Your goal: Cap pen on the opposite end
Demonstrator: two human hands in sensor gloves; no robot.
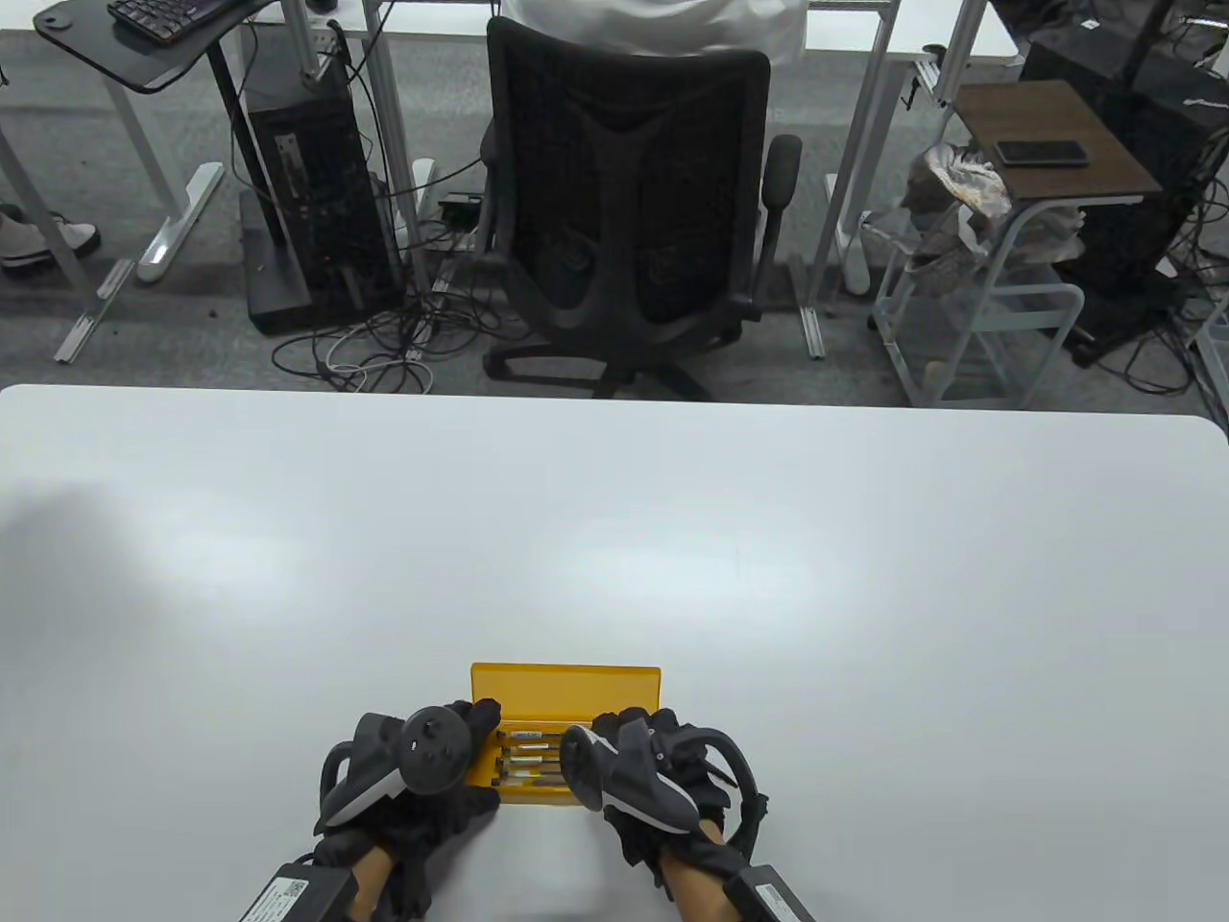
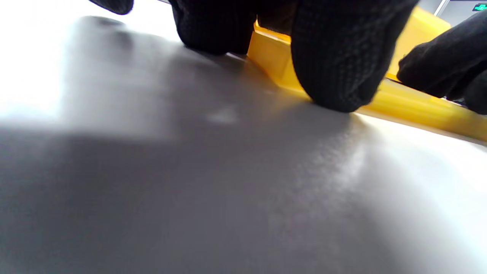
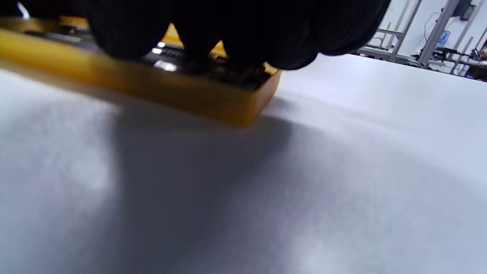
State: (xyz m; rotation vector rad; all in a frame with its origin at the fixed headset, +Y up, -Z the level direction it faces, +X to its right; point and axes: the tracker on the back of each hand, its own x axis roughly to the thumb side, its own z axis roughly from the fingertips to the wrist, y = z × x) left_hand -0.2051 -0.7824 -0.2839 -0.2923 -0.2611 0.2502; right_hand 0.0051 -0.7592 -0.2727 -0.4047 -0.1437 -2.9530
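While the white table (image 1: 614,538) fills my view, the open yellow case (image 1: 565,690) sits near its front edge, lid raised; my left hand (image 1: 422,768) rests fingers against the case's left end; my right hand (image 1: 643,768) reaches fingers into its right end, whether gripping I cannot tell; pens (image 1: 528,759) lie inside the case between both hands.

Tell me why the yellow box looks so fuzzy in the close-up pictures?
Left wrist view: the yellow box sits too close, out of focus, with glare at top left. Right wrist view: the box is blurred, with dark shadow under the gloved fingers. Table view: sharp, soft glare patches on the table.
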